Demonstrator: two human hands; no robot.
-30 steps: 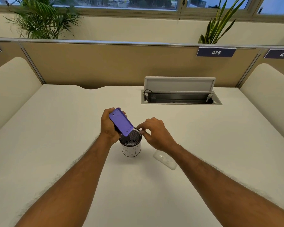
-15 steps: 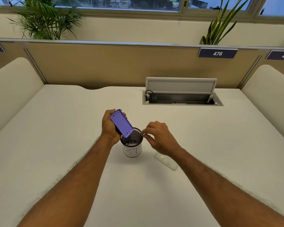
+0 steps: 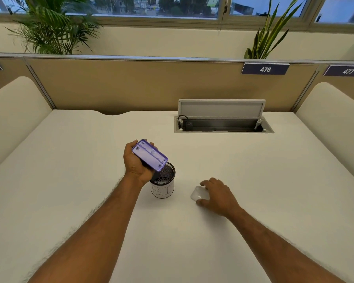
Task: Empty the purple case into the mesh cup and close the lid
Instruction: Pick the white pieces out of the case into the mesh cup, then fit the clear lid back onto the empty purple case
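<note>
The left hand [image 3: 138, 165] grips the purple case [image 3: 150, 155], fingers wrapped round its far side and its flat back turned up. The case is tilted, its lower right corner hanging just over the rim of the mesh cup [image 3: 163, 183]. The cup stands upright on the white desk [image 3: 70, 170], touching the heel of that hand or very nearly so; a white label with dark marks wraps its lower half. Inside the cup lies something pale and dark heaped at the bottom, though the mesh and shadow make it hard to say what the pieces are.

To the right of the cup, apart from it, a clear lid [image 3: 198, 195] lies flat on the desk. The right hand [image 3: 217, 196] rests on it, fingers spread over the top and thumb at its near edge, half covering it; whether it is actually pinching the lid I cannot tell.
</note>
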